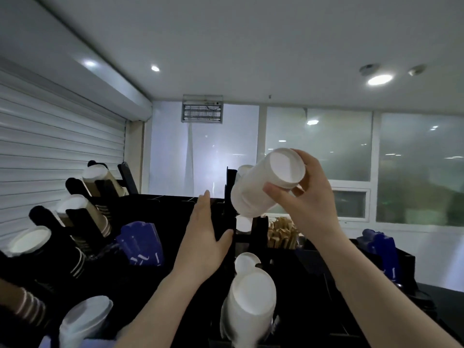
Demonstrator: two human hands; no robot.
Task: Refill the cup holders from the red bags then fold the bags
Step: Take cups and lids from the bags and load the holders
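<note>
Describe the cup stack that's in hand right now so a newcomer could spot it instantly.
Look at the frosted windows along the back wall; in front of them, above the black rack, the right hand grips a short stack of white cups. Unlike the other white stacks, which sit in the rack's slots, this one hangs tilted in mid-air.

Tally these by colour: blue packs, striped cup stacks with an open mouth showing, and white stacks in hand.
Blue upright packs: 2
Dark striped paper cup stacks with mouths showing: 3
White paper cup stack gripped in the right hand: 1
Total: 6
</note>
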